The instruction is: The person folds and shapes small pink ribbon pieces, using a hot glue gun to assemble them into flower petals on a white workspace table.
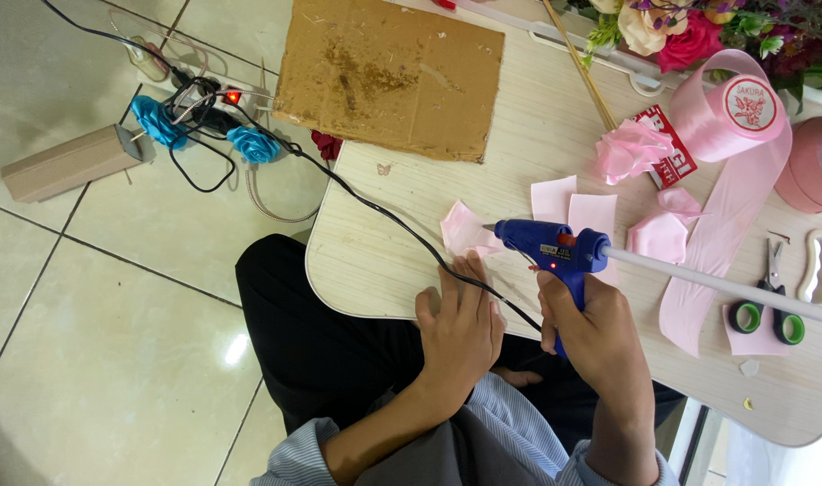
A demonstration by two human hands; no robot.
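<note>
My right hand (pixel 595 328) grips the handle of a blue hot glue gun (pixel 555 249) with a white glue stick (pixel 717 285) jutting out of its back to the right. Its nozzle points left at a folded pink ribbon piece (pixel 463 229). My left hand (pixel 460 328) lies flat on the pale wooden table (pixel 384 252) just below that piece, fingers touching its lower edge. The gun's black cord (pixel 375 207) runs across the table under my left hand.
Cut pink ribbon squares (pixel 591 214), a finished pink ribbon rose (pixel 628 148), a pink ribbon spool (pixel 730 112) and green-handled scissors (pixel 769 310) lie to the right. A cardboard sheet (pixel 388 76) covers the far left. A power strip (pixel 217 99) and blue ribbon roses (pixel 249 144) sit on the tiled floor.
</note>
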